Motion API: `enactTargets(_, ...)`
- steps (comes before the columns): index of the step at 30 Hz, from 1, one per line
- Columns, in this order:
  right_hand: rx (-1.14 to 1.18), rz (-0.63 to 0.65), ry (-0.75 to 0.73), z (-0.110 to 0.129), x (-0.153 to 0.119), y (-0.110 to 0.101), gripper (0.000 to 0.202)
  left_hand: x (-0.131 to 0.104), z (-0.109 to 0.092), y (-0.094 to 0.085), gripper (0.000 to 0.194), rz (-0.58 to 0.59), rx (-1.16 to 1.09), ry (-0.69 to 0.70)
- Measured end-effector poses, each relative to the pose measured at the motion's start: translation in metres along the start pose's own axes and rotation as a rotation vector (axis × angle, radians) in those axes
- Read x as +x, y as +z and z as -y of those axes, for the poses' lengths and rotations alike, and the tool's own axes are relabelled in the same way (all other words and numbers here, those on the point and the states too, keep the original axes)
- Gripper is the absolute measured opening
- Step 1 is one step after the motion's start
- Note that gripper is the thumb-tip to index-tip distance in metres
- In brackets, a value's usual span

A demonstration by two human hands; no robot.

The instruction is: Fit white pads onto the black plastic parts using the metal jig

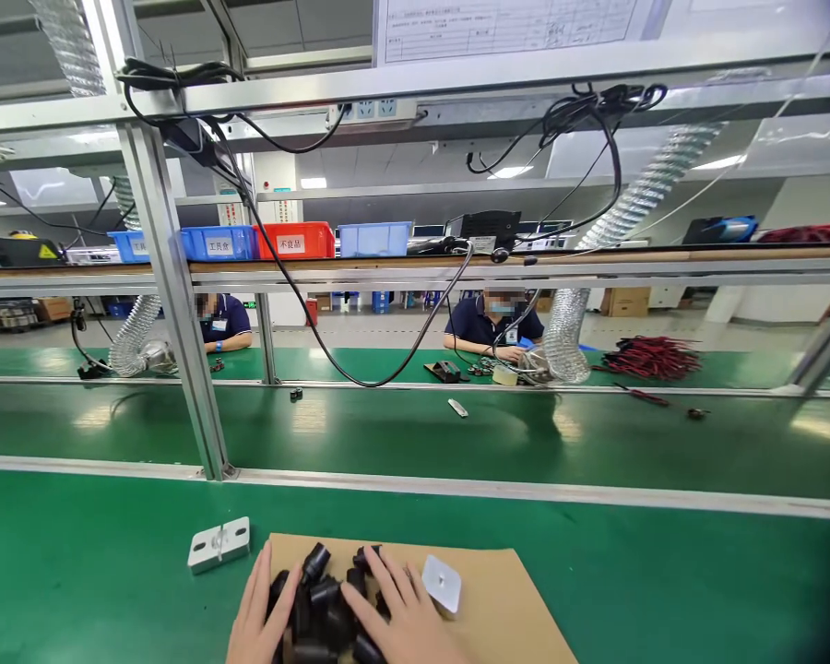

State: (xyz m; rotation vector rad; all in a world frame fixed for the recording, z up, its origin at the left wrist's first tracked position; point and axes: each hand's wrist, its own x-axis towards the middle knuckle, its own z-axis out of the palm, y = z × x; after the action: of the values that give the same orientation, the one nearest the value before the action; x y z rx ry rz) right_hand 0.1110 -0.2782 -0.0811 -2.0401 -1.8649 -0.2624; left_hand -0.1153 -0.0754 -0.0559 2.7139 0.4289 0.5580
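Several black, short cylindrical plastic parts [326,592] lie heaped on a sheet of brown cardboard [502,599] at the bottom of the head view. My left hand [263,609] rests along the left side of the heap, its fingers stretched out and touching the parts. On the right side, my right hand [402,613] lies over the heap with its fingers spread. Both palms hide some of the parts. Just beyond my right fingertips is a pale square plate [442,584] with a small centre mark. Left of the cardboard sits a silver metal block [219,544] with two slots.
A metal post [172,304] rises at the left from a rail [456,484] behind the cardboard. Black cable [360,380] hangs from the shelf. Two co-workers [488,318] sit across the green bench. Red-black wires [650,358] lie far right. Blue and red bins [296,241] line the shelf.
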Motion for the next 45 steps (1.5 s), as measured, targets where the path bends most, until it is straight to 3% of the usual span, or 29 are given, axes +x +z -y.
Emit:
enactTargets(4,0.165,0.237,0.188,-0.009,0.029,-0.045,0.124,0.050,-0.005,-0.005,0.146,0.111,-0.123,-0.103)
enactTargets(8,0.159,0.314,0.305,-0.027,0.057,-0.063,0.107,0.103,-0.010,-0.008,0.135,0.170,-0.093,-0.192)
enactTargets(14,0.119,0.351,0.382,-0.085,0.103,-0.056,0.102,0.190,0.005,0.004,0.134,0.164,-0.068,-0.181)
enactTargets(20,0.099,0.392,0.482,-0.152,0.148,-0.045,0.092,0.280,0.030,0.030,0.126,0.113,-0.037,-0.188)
enactTargets(24,0.071,0.383,0.565,-0.187,0.165,-0.034,0.084,0.327,0.040,0.059,0.104,0.035,-0.012,-0.250)
enactTargets(28,0.048,0.367,0.609,-0.207,0.174,-0.025,0.082,0.356,0.038,0.088,0.079,0.003,0.000,-0.266)
enactTargets(32,0.050,0.335,0.643,-0.219,0.179,-0.026,0.079,0.367,0.024,0.103,0.067,-0.037,0.003,-0.217)
enactTargets(36,0.082,0.277,0.692,-0.225,0.170,-0.040,0.089,0.362,0.014,0.089,0.063,-0.066,-0.003,-0.206)
enactTargets(38,0.099,0.204,0.696,-0.221,0.153,-0.050,0.092,0.351,0.017,0.066,0.059,-0.048,-0.015,-0.209)
enactTargets(41,0.096,0.050,0.653,-0.205,0.112,-0.063,0.061,0.317,0.037,0.012,0.044,0.044,-0.064,-0.159)
enactTargets(43,0.093,-0.007,0.624,-0.189,0.080,-0.069,0.044,0.280,0.057,-0.031,0.033,0.119,-0.111,-0.129)
enactTargets(45,0.106,0.006,0.599,-0.173,0.051,-0.072,0.041,0.234,0.078,-0.074,0.035,0.167,-0.141,-0.142)
